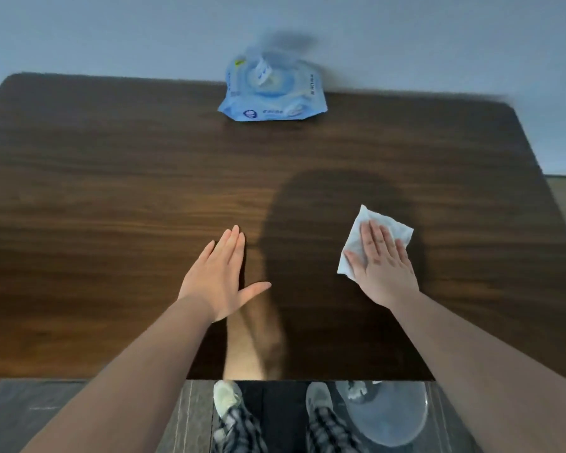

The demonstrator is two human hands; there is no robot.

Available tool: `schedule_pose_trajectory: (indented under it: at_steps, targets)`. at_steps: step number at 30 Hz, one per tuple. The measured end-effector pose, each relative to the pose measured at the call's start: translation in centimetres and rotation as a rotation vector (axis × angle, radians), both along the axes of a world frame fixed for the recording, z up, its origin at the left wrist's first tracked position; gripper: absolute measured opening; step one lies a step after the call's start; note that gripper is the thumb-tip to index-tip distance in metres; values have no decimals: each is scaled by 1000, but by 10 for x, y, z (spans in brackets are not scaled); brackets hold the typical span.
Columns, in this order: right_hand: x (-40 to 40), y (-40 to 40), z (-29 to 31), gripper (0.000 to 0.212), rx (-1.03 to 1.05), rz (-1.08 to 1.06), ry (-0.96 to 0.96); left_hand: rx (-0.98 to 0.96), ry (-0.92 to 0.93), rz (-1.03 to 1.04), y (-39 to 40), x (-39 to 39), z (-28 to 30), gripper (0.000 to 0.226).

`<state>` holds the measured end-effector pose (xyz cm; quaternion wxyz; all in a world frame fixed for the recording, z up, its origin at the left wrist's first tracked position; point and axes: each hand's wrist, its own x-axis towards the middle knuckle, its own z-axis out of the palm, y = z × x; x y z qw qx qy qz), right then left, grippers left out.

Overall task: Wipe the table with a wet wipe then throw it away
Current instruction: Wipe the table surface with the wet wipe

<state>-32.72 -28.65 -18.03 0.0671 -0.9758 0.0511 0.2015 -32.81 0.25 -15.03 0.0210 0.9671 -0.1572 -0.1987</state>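
A white wet wipe [356, 237] lies spread on the dark wooden table [111, 191], right of the middle. My right hand [381, 266] presses flat on the wipe, fingers together, covering its near part. My left hand [221, 276] rests flat on the bare wood to the left, fingers together and thumb spread, holding nothing. A blue pack of wet wipes [272, 93] sits at the table's far edge with its lid flap raised.
A grey wall stands right behind the table. Below the near edge, a round bin lined with a clear bag [386, 416] sits on the dark floor by my right foot, some white paper inside. My shoes [229, 403] stand under the edge.
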Motion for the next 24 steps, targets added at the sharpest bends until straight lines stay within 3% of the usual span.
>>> schedule_pose_trajectory:
  at_steps: [7, 12, 18, 24]
  targets:
    - [-49, -167, 2, 70, -46, -369, -1, 12, 19, -210, -129, 12, -16, 113]
    - [-67, -228, 4, 69, -74, -476, 30, 44, 21, -137, -162, 6, -27, 123]
    - [-62, -214, 3, 69, -61, -490, 29, 42, 40, -138, -163, 8, -24, 120]
    - [-34, -118, 0, 69, -27, -270, 12, 12, 71, -164, -135, 6, -12, 120]
